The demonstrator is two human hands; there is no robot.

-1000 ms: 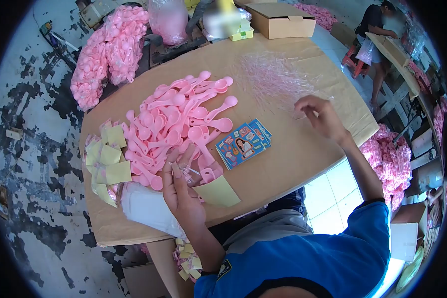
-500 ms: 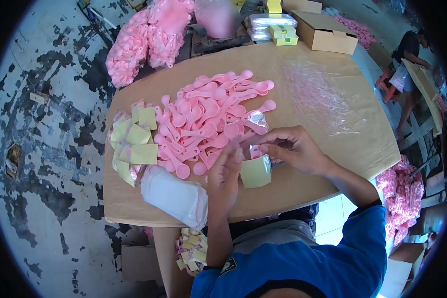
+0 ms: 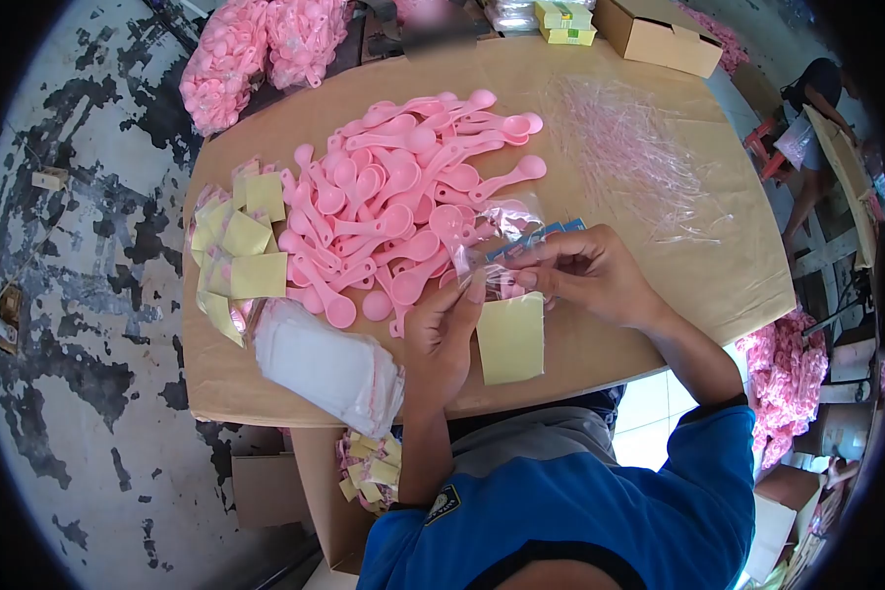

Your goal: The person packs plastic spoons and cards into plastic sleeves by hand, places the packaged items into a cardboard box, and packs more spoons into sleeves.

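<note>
Pinching a yellow-tabbed clear packet (image 3: 503, 285) narrowly with left hand (image 3: 441, 339); likewise with right hand (image 3: 602, 283); beside the pink spoon pile (image 3: 400, 177).

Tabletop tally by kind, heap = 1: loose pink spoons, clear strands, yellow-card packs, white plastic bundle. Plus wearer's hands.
Pink spoon heap: 1
Clear strand heap: 1
Yellow-card pack heap: 1
White plastic bundle: 1
Left hand and right hand: 2
Total: 6

1. A cardboard box (image 3: 659, 41) stands at upper right, just beside small yellow-and-green boxes (image 3: 565, 24).
2. Farther, a person (image 3: 818, 87) in dark shirt is near a red stool (image 3: 760, 147).
3. Leftward, a grey painted surface (image 3: 157, 393) has dark peeled patches.
</note>
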